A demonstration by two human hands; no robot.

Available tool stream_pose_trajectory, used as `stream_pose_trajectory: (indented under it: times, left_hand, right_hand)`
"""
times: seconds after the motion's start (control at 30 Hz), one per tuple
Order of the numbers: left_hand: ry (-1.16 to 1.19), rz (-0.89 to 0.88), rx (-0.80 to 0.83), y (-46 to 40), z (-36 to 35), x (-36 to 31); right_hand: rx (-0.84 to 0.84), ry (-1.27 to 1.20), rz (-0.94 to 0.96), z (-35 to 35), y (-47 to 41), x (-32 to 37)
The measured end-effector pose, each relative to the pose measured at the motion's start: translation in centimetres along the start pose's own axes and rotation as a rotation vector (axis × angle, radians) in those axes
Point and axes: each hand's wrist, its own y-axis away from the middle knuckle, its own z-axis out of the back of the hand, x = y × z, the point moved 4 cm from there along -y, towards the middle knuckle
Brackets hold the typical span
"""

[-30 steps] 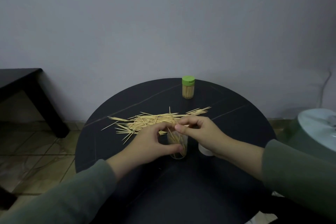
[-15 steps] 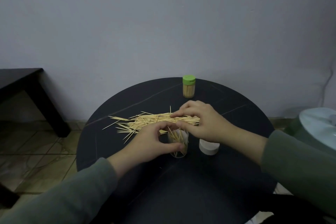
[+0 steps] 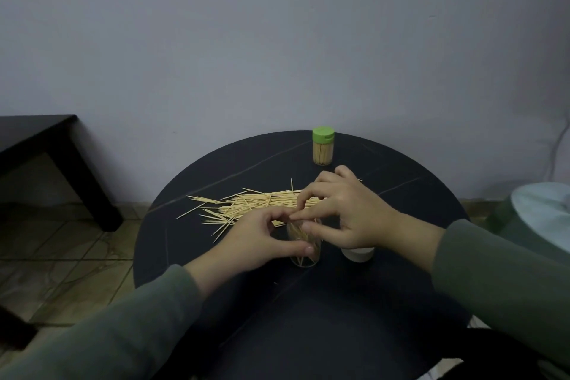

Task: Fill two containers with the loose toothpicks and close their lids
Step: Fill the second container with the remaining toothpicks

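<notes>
Centre frame, on the bench (image 3: 191, 256), the left hand (image 3: 256, 244) grips an open jar (image 3: 303, 245). The right hand (image 3: 345, 213) pinches toothpicks (image 3: 246, 205) from the pile behind; next, probably dropping them in upright.

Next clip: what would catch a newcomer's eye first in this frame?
First, the pale heap of loose toothpicks fanned across the middle of the round black table. Just in front of it, the left hand grips a clear container partly filled with toothpicks, while the right hand pinches toothpicks at its mouth. At the far edge stands a full container with a green lid, and a white lid peeks out under the right hand.
</notes>
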Motion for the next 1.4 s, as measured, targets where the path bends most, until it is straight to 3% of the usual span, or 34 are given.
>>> stream_pose_trajectory:
  times: [0.1, 0.17, 0.23, 0.3, 0.47, 0.73, 0.9, 1.1, 1.4]
  left_hand:
    - [-0.049, 0.030, 0.099, -0.2, 0.2, 0.1]
    - [-0.131, 0.040, 0.241, -0.4, 0.6, 0.5]
    - [-0.254, 0.047, 0.312, -0.6, 1.4, 1.0]
    - [-0.340, 0.044, 0.277, -0.9, 2.1, 1.4]
    - [-0.522, 0.086, -0.003, -2.6, 2.8, 2.8]
    - [-0.750, 0.058, -0.133, -4.1, 1.0, 3.1]
    - [-0.806, 0.064, -0.101, -4.7, 0.5, 3.2]
    - [-0.866, 0.053, -0.098, -5.1, 0.1, 2.6]
    - [-0.964, 0.004, -0.046, -5.3, -0.4, 1.8]
  right_hand:
    - [-0.082, -0.028, -0.042, 0.3, 0.3, -0.6]
    - [-0.135, -0.033, -0.169, 0.5, 0.3, -1.5]
    - [-0.067, 0.079, -0.327, 0.4, 0.3, -2.5]
    - [0.095, 0.157, -0.467, -0.1, 0.4, -3.4]
    - [0.326, 0.101, -0.654, -1.8, 0.6, -4.1]
    - [0.453, 0.162, -0.710, -3.3, -1.1, -4.5]
    - [0.366, 0.288, -0.699, -3.3, -1.5, -5.3]
    - [0.455, 0.308, -0.643, -3.9, -1.7, -5.5]
    - [0.430, 0.339, -0.593, -3.6, -1.7, -5.3]
